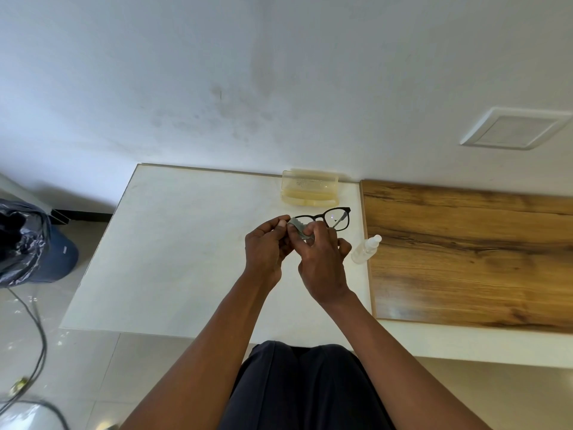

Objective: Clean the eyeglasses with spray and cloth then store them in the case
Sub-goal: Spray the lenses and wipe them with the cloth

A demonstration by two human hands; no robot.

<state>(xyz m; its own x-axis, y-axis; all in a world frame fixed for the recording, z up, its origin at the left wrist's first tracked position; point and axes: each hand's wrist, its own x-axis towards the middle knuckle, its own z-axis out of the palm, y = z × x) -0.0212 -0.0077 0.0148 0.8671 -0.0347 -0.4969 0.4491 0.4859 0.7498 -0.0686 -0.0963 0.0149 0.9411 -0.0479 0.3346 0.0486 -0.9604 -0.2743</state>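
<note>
- The eyeglasses are held up over the white surface, a little past its middle toward 1 o'clock, lenses facing away from the person.
- The left hand pinches the frame's left end, fingers curled together on it near the hinge.
- The right hand grips a small grey cloth, its fingers clamped on the cloth and pressing it against the left lens; the right lens is bare and shows a small glint.
- The spray bottle lies tilted on the surface at 3 o'clock from the hands, near the edge of the wooden board.
- The translucent yellowish case stands open at 12 o'clock from the glasses, against the wall.
- Handling, as a judgement: the glasses look light and thin-framed, stiff at the front but weak at the hinges and temples, so they are best held at the rim or bridge, not by a temple tip. The lenses would scratch and smear under bare fingertips, so only the soft, limp cloth should meet them, folded round both faces.
- The wiping step appears to be under way; the right lens and the storing are not yet done.
- A bin lined with a dark bag stands on the floor at 9 o'clock, with a cable trailing nearby.
</note>
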